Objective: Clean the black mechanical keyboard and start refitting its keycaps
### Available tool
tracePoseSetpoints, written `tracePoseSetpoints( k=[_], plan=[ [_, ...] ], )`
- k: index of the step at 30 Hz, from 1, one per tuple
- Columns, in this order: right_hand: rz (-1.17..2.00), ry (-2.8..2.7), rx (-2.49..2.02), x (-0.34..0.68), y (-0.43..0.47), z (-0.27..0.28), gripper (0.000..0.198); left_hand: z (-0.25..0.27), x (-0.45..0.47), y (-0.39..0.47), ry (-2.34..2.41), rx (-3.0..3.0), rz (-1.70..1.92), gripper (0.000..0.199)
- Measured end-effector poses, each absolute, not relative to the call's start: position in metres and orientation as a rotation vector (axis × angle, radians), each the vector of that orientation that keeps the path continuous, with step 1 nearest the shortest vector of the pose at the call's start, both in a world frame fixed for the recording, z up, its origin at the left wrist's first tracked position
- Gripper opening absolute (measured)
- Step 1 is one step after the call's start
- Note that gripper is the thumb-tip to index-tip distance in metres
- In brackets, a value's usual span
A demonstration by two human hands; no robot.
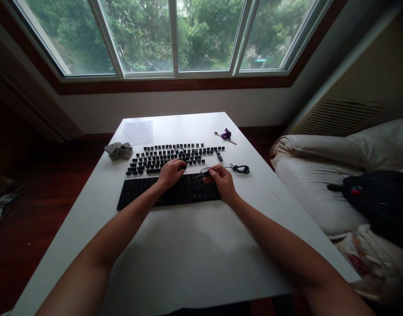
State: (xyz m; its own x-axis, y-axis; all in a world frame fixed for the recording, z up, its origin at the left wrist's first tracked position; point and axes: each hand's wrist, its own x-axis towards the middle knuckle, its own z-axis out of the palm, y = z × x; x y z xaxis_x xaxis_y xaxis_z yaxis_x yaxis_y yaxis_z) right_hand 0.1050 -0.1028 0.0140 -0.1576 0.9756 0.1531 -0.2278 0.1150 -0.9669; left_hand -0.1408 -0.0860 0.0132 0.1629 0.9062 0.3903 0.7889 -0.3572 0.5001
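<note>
A black keyboard lies across the white table, mostly dark, its details hard to make out. Behind it, loose black keycaps are laid out in several rows. My left hand reaches over the keyboard's back edge, fingers curled and closed at a small dark keycap by the nearest row. My right hand is pinched over the keyboard's right part, holding what looks like a keycap puller with thin wire prongs pointing left. The keyboard's surface under both hands is partly hidden.
A coiled black cable lies right of the keyboard. At the back are a printed sheet, a grey cloth and a brush beside a purple item. A pale sofa with a black bag stands at right.
</note>
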Motion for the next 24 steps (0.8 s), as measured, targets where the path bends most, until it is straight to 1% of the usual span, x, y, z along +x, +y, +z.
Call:
tracePoseSetpoints(
  k=[3,7,19,24],
  plan=[
    [1.291,-1.180,-0.884,0.119,-0.118,0.002,0.026,0.012,-0.126,-0.069,1.679,2.469,0.782,0.022],
    [1.271,-1.144,-0.842,0.133,-0.124,0.000,0.020,0.008,-0.108,-0.055,1.722,2.620,0.624,0.020],
    [1.335,-1.150,-0.811,0.136,-0.123,-0.008,0.019,0.008,-0.097,-0.044,1.892,2.546,0.461,0.017],
    [1.364,-1.174,-0.811,0.132,-0.125,-0.007,0.021,0.010,-0.102,-0.049,2.004,2.543,0.366,0.020]
  ],
)
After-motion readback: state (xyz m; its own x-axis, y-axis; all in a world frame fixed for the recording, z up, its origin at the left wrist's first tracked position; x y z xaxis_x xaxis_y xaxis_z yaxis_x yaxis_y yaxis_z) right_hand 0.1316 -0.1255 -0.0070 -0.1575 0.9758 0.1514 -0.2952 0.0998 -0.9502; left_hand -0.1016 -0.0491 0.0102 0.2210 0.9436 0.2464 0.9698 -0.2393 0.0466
